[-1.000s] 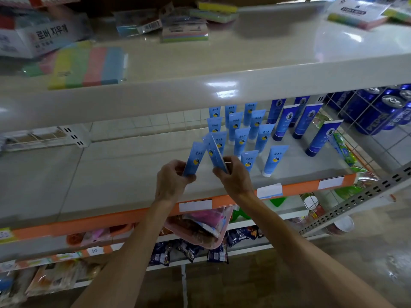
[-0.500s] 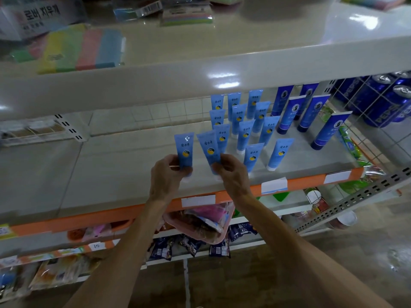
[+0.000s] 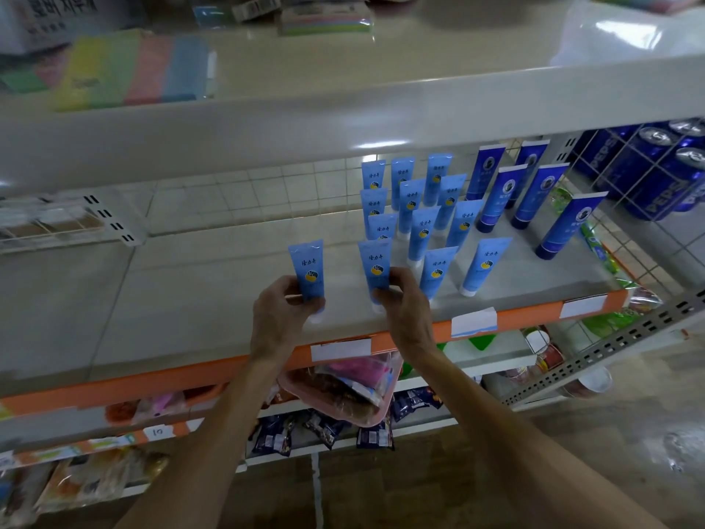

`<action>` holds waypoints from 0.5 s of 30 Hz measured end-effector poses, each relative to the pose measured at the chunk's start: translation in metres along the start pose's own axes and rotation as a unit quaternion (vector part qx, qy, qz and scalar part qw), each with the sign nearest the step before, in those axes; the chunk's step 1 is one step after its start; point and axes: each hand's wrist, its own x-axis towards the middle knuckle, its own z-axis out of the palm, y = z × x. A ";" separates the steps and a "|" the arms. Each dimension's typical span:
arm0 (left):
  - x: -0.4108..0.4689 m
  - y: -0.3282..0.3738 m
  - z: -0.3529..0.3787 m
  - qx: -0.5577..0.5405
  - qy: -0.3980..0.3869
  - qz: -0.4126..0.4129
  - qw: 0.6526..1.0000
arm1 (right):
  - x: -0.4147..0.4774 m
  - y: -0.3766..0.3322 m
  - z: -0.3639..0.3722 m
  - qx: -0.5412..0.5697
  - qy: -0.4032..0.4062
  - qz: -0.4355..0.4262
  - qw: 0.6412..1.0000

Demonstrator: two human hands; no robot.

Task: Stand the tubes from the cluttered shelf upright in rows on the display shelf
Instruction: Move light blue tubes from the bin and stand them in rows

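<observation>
Two light blue tubes stand upright, cap down, near the front edge of the grey display shelf (image 3: pixel 183 299). My left hand (image 3: pixel 280 318) grips the left tube (image 3: pixel 308 271) by its lower part. The right tube (image 3: pixel 375 267) is held low down by my right hand (image 3: pixel 402 303). Behind and to the right, several more light blue tubes (image 3: pixel 423 232) stand in rows. Several taller dark blue tubes (image 3: pixel 534 192) stand further right.
The orange shelf lip (image 3: pixel 152 379) carries white labels. Pepsi cans (image 3: pixel 656 173) sit behind wire mesh at right. The upper shelf holds pastel sponge packs (image 3: pixel 133 70). A pink basket (image 3: pixel 343 391) of packets juts out below my arms. The shelf's left half is bare.
Both hands brought the two tubes from tilted and crossed to upright, spread them apart, and lowered them onto the shelf front. The camera moved closer.
</observation>
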 end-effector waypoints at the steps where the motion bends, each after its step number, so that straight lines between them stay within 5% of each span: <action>1: 0.001 -0.002 0.001 -0.003 0.003 0.000 1.000 | 0.002 0.002 0.001 0.000 0.002 -0.001 1.000; 15: 0.002 -0.023 0.017 -0.017 -0.011 0.001 1.000 | -0.001 0.017 -0.007 -0.074 -0.054 -0.028 0.995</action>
